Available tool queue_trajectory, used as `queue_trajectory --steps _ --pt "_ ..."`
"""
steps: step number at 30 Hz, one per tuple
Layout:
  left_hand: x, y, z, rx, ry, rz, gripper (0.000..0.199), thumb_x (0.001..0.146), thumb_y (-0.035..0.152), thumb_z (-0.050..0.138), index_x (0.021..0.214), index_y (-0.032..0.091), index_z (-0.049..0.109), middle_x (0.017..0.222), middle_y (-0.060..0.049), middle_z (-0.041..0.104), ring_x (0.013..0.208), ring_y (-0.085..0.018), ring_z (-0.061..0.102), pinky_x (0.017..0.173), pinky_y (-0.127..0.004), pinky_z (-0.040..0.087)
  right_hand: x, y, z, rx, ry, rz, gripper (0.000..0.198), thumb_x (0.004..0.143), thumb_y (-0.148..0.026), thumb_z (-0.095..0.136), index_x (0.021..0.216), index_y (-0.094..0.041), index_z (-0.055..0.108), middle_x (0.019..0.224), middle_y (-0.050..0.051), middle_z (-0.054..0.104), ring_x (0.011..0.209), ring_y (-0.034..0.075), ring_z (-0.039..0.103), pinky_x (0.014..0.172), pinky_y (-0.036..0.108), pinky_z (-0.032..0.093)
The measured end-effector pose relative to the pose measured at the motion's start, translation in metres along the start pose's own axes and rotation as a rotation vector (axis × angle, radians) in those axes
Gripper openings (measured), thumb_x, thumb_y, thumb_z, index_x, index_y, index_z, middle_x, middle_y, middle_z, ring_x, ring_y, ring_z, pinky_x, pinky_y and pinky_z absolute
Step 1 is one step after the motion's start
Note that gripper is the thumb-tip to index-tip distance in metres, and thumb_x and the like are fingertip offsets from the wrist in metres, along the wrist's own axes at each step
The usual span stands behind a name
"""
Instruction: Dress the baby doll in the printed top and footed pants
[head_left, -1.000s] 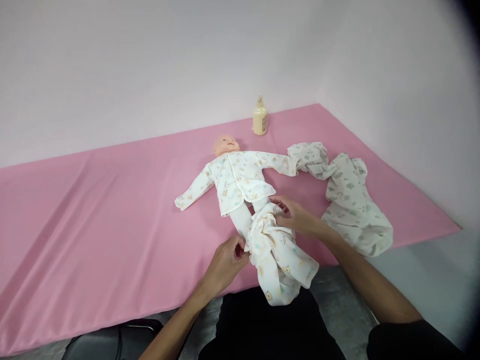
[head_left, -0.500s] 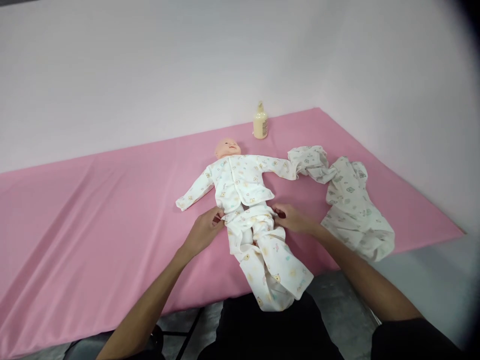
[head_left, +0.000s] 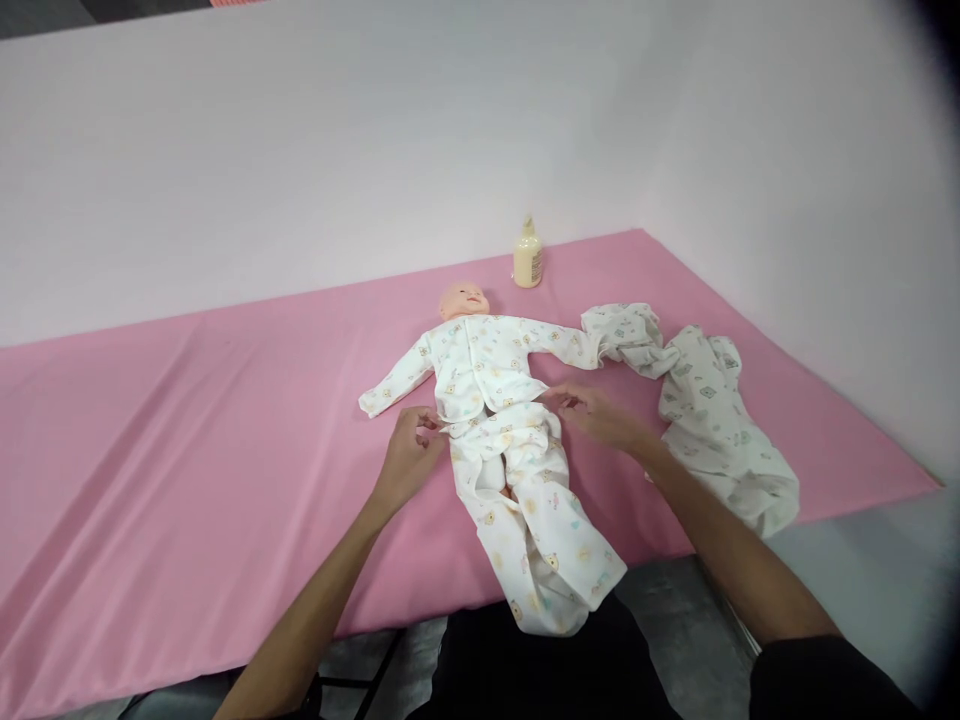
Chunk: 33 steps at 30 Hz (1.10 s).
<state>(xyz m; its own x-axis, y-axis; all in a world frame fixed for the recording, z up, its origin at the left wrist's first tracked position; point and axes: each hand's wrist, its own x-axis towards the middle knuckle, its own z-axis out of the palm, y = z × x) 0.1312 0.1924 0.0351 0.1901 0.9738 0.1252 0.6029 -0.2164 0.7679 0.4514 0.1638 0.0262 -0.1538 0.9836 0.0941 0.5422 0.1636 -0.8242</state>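
A baby doll [head_left: 463,300] lies face up, dressed in a white printed jacket [head_left: 480,362] and matching trousers [head_left: 574,535]. The trousers are bunched around the hips, and their legs stretch over the table's front edge. At the left side of the waist, my left hand [head_left: 411,452] pinches a corner of the trousers' waistband, close beside the jacket hem. Across the body, my right hand [head_left: 592,412] has its fingertips closed at the jacket's lower right corner, just above the waistband.
A pump bottle [head_left: 528,262] of pale yellow liquid stands behind the doll's head near the wall. Other crumpled white printed clothes [head_left: 712,420] lie to the right, against the doll's sleeve end. Pink cloth [head_left: 187,480] covers the table.
My right hand has risen from the trousers' waist to the jacket hem. The trousers' waistband sits slightly higher, close under the jacket. My left hand stays at the waist; the view has shifted slightly.
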Motion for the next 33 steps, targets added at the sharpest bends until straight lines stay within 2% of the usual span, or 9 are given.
queue_trajectory --steps 3,6,10,12,15,23,27,29,33 --pt "0.012 -0.002 -0.013 0.024 -0.052 0.059 0.033 0.087 0.024 0.051 0.12 0.023 0.049 0.127 -0.009 0.053 0.115 -0.021 0.056 0.081 -0.031 0.051 0.016 0.001 -0.002 -0.308 0.143 -0.193 0.039 0.091 -0.024 0.056 0.13 -0.021 0.057 0.125 0.012 0.059 0.117 0.029 0.056 0.1 0.045 0.048" --pt "0.022 0.001 -0.021 0.222 -0.206 0.181 0.041 0.091 0.031 0.049 0.132 0.026 0.046 0.136 -0.009 0.049 0.124 -0.025 0.051 0.088 -0.036 0.051 0.038 0.005 0.007 -0.561 0.143 -0.407 0.04 0.092 -0.022 0.056 0.132 -0.02 0.058 0.121 0.015 0.059 0.113 0.03 0.056 0.098 0.047 0.047" --pt "0.023 0.005 -0.029 0.302 -0.398 0.233 0.062 0.088 0.031 0.055 0.147 0.031 0.035 0.145 -0.008 0.042 0.125 -0.027 0.051 0.091 -0.038 0.052 0.055 0.014 0.019 -0.581 0.185 -0.521 0.03 0.096 -0.017 0.045 0.12 -0.019 0.064 0.109 0.012 0.066 0.101 0.026 0.06 0.094 0.043 0.047" --pt "0.021 0.004 -0.03 0.266 -0.447 0.194 0.069 0.086 0.034 0.059 0.15 0.033 0.032 0.145 -0.009 0.042 0.117 -0.027 0.056 0.086 -0.036 0.054 0.056 0.016 0.022 -0.496 0.237 -0.485 0.024 0.098 -0.021 0.044 0.105 -0.018 0.067 0.098 0.01 0.068 0.094 0.024 0.061 0.091 0.04 0.047" --pt "0.019 0.002 -0.03 0.263 -0.402 0.167 0.063 0.088 0.034 0.055 0.148 0.032 0.036 0.141 -0.008 0.047 0.113 -0.026 0.058 0.09 -0.038 0.053 0.055 0.013 0.022 -0.343 0.276 -0.378 0.022 0.099 -0.024 0.044 0.088 -0.02 0.063 0.086 0.006 0.067 0.083 0.021 0.061 0.08 0.035 0.047" --pt "0.022 0.001 -0.034 0.255 -0.424 0.076 0.06 0.092 0.044 0.05 0.149 0.035 0.03 0.115 -0.003 0.063 0.104 -0.023 0.061 0.086 -0.035 0.049 0.078 0.007 0.013 -0.225 0.353 -0.159 0.018 0.094 -0.029 0.045 0.082 -0.021 0.056 0.083 0.004 0.065 0.08 0.019 0.058 0.074 0.032 0.041" --pt "0.021 -0.007 -0.02 0.305 -0.334 0.095 0.06 0.09 0.031 0.047 0.148 0.031 0.03 0.114 -0.003 0.065 0.099 -0.022 0.061 0.083 -0.035 0.047 0.098 0.013 0.011 -0.203 0.275 0.041 0.019 0.089 -0.027 0.047 0.072 -0.021 0.05 0.071 0.001 0.061 0.068 0.017 0.053 0.062 0.029 0.037" --pt "0.02 -0.01 -0.012 0.309 -0.242 0.091 0.05 0.092 0.03 0.044 0.141 0.03 0.04 0.117 -0.003 0.066 0.099 -0.022 0.062 0.083 -0.035 0.047 0.104 0.014 0.014 -0.227 0.241 0.063 0.019 0.089 -0.027 0.047 0.07 -0.021 0.049 0.069 0.001 0.059 0.066 0.017 0.051 0.061 0.03 0.036" --pt "0.025 -0.013 -0.005 0.22 -0.035 0.066 0.028 0.096 0.035 0.039 0.114 0.024 0.058 0.112 -0.003 0.068 0.09 -0.021 0.062 0.076 -0.033 0.046 0.092 0.014 0.024 -0.203 0.297 0.004 0.017 0.09 -0.026 0.044 0.097 -0.019 0.058 0.098 0.007 0.066 0.087 0.021 0.06 0.075 0.034 0.045"
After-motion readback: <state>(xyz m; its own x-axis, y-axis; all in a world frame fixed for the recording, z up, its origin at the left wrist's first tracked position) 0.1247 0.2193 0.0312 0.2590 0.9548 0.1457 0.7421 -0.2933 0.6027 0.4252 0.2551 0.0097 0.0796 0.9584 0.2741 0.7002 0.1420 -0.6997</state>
